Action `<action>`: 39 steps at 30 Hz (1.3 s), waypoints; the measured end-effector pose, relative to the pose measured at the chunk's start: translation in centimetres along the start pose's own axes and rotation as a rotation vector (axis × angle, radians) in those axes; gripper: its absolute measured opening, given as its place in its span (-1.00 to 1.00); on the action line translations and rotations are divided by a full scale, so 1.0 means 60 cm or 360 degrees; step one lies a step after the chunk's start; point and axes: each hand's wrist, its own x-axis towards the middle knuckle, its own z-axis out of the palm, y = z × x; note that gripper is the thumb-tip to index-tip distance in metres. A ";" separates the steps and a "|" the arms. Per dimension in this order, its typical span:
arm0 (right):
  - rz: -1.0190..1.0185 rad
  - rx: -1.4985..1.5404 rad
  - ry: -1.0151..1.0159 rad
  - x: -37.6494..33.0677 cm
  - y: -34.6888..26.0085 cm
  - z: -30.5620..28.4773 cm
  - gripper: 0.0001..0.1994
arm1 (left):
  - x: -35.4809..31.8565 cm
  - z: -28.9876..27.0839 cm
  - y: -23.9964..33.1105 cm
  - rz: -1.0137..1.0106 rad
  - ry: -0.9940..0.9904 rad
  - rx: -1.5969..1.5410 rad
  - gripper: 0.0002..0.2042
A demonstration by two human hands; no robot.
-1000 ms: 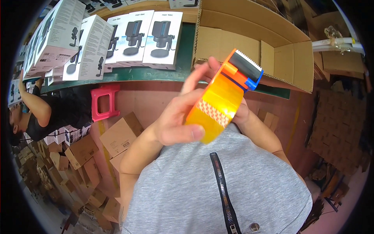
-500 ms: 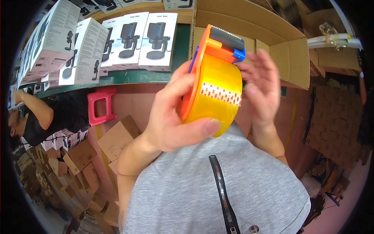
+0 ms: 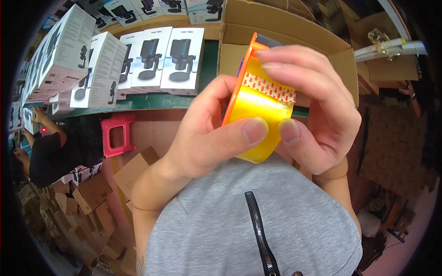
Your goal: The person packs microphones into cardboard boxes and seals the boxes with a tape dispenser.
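An orange tape dispenser [image 3: 237, 94] carrying a wide roll of yellow tape [image 3: 260, 108] is up in front of my chest. Patterned strip with red marks [image 3: 270, 89] crosses the roll's upper face. My left hand [image 3: 202, 133] is closed around the dispenser's left side, thumb pressed on the tape. My right hand [image 3: 329, 110] curls about the roll from the right, its fingers over the upper part and its thumb against the tape's right edge. These fingers hide much of the dispenser's dark and blue cutter end.
Beyond the dispenser, an open cardboard carton [image 3: 304, 32] stands on a green table [image 3: 156, 102]. White microphone boxes [image 3: 183, 62] are stacked left of it. A pink stool [image 3: 118, 135], cardboard boxes [image 3: 92, 186] and a co-worker in black [image 3: 64, 152] are at left.
My right hand has moved in from beside the dispenser onto the tape roll. The dispenser has turned slightly in my left hand. The co-worker's arm has shifted.
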 end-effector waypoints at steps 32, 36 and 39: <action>0.0874 0.0655 -0.0286 -0.019 0.010 0.018 -0.48 | -0.002 -0.024 0.013 0.0809 0.0088 0.2219 -0.65; 0.0851 0.1013 -0.0214 -0.059 0.023 0.050 -0.55 | -0.017 -0.040 -0.005 0.0635 0.0026 0.2017 -0.66; 0.0994 0.1067 -0.0295 -0.071 0.021 0.056 -0.61 | -0.028 -0.045 -0.017 0.0546 0.0009 0.2006 -0.64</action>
